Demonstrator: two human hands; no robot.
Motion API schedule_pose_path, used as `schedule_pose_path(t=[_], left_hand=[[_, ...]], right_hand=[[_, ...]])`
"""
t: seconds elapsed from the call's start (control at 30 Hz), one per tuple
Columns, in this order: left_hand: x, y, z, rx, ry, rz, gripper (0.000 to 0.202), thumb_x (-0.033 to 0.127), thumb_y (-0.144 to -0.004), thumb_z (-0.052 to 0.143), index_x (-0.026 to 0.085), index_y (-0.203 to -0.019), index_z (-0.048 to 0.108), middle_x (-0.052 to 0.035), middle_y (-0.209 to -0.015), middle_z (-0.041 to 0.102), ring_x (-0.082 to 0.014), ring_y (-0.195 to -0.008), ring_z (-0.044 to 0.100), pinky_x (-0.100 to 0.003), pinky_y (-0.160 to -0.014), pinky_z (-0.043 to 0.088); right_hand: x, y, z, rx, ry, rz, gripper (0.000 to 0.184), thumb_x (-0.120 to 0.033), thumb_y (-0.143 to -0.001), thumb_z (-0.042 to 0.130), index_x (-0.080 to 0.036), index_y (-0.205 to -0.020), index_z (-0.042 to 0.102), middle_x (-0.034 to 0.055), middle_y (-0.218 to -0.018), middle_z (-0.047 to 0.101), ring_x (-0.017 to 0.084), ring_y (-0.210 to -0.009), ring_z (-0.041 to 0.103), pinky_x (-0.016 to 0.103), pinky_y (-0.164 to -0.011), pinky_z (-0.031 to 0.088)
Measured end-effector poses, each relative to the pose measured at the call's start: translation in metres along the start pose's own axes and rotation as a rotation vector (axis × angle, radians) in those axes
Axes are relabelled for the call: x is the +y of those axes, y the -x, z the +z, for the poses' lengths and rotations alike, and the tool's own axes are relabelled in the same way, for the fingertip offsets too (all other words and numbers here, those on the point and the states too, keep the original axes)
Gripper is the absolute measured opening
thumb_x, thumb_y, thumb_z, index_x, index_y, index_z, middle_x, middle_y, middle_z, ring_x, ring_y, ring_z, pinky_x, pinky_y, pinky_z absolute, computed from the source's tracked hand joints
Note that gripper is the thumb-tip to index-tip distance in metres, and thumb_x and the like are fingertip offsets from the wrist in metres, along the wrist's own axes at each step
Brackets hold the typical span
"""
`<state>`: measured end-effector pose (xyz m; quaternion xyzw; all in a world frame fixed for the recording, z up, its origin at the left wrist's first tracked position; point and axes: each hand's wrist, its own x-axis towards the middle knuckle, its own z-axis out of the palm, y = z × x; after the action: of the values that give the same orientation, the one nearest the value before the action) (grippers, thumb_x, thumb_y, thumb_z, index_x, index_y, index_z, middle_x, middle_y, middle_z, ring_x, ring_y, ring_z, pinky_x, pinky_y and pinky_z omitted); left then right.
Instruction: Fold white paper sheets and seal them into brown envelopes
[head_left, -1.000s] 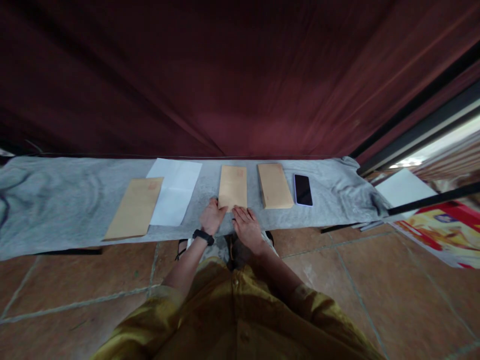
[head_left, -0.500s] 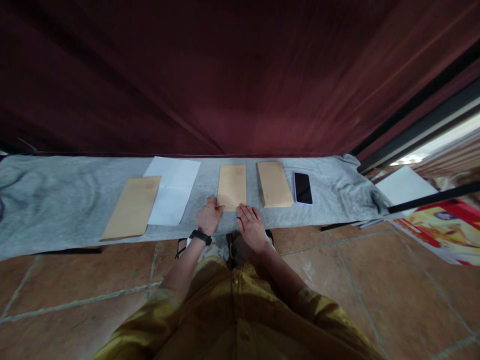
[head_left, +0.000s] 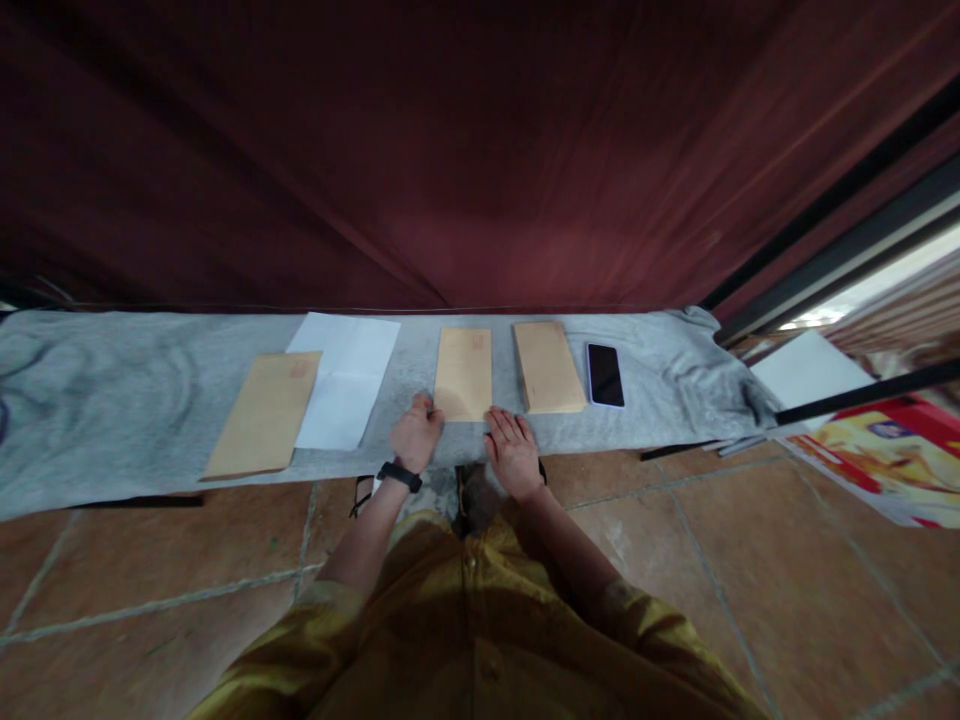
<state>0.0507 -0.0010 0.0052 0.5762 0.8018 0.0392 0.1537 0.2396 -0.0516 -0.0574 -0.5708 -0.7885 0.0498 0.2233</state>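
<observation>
Brown kraft envelope (head_left: pixel 463 375) lies flat near the middle of the tabletop (head_left: pixel 652 425), toward its near edge, the faint red print at the envelope's far right corner. Compared with a second ago, the hands have drawn apart: the right hand (head_left: pixel 513 452) has slid from the middle of the envelope's near edge to its near right corner, its fingers straight, close together and laid flat. The left hand (head_left: pixel 417 432), wearing a black wristband (head_left: pixel 400 476), has edged outward to the near left corner; its fingers are curled, and whether they pinch the paper I cannot tell. Nothing else on the tabletop has visibly changed place: a white sheet (head_left: pixel 352 375) and a second envelope (head_left: pixel 262 418) overlapping it toward the left end, an envelope stack (head_left: pixel 549 368) and a smartphone (head_left: pixel 605 375) toward the right.
</observation>
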Motion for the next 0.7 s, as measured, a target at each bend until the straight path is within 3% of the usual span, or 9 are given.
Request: schedule_pose_path(t=[0.1,0.2,0.33,0.5,0.7], left_hand=[[-0.002,0.006,0.011,0.146,-0.007,0.088,0.032,0.033,-0.101,0.042,0.020,-0.125,0.060,-0.0121,-0.096,0.075,-0.0281,-0.093,0.072,-0.036,-0.077,0.052],[-0.004,0.013,0.024,0.252,0.043,0.382,0.033,0.030,-0.103,0.038,0.017,-0.118,0.065,-0.0136,-0.108,0.073,-0.0264,-0.107,0.068,-0.038,-0.091,0.052],[-0.002,0.019,0.039,0.251,0.103,0.729,0.038,0.030,-0.104,0.038,0.014,-0.127,0.063,-0.0141,-0.131,0.066,-0.0252,-0.126,0.059,-0.040,-0.110,0.045],[-0.002,0.022,0.050,0.209,0.053,0.794,0.050,0.034,-0.104,0.037,0.009,-0.144,0.052,-0.0157,-0.153,0.051,-0.0258,-0.146,0.043,-0.042,-0.122,0.035],[-0.002,0.026,0.051,0.182,-0.049,0.795,0.057,0.036,-0.104,0.035,0.009,-0.154,0.041,-0.0142,-0.162,0.039,-0.0259,-0.154,0.029,-0.045,-0.126,0.028]], right_hand=[[-0.001,0.000,0.001,0.012,-0.003,0.002,0.046,-0.028,-0.106,0.042,-0.016,-0.149,0.050,0.0113,-0.152,0.054,0.025,-0.142,0.047,0.047,-0.122,0.027],[-0.001,-0.001,0.002,0.015,-0.002,0.007,0.045,-0.028,-0.106,0.042,-0.016,-0.149,0.050,0.0114,-0.151,0.055,0.025,-0.141,0.047,0.047,-0.122,0.027],[-0.002,-0.001,0.001,0.016,0.008,0.011,0.045,-0.029,-0.106,0.042,-0.015,-0.149,0.051,0.0119,-0.150,0.055,0.025,-0.142,0.047,0.047,-0.122,0.028],[-0.001,0.000,0.000,0.010,-0.002,-0.006,0.045,-0.029,-0.106,0.043,-0.014,-0.147,0.051,0.0118,-0.151,0.055,0.025,-0.142,0.047,0.047,-0.122,0.027],[-0.002,-0.001,0.000,0.025,-0.029,0.020,0.047,-0.028,-0.106,0.041,-0.014,-0.150,0.049,0.0126,-0.152,0.053,0.026,-0.144,0.044,0.049,-0.122,0.029]])
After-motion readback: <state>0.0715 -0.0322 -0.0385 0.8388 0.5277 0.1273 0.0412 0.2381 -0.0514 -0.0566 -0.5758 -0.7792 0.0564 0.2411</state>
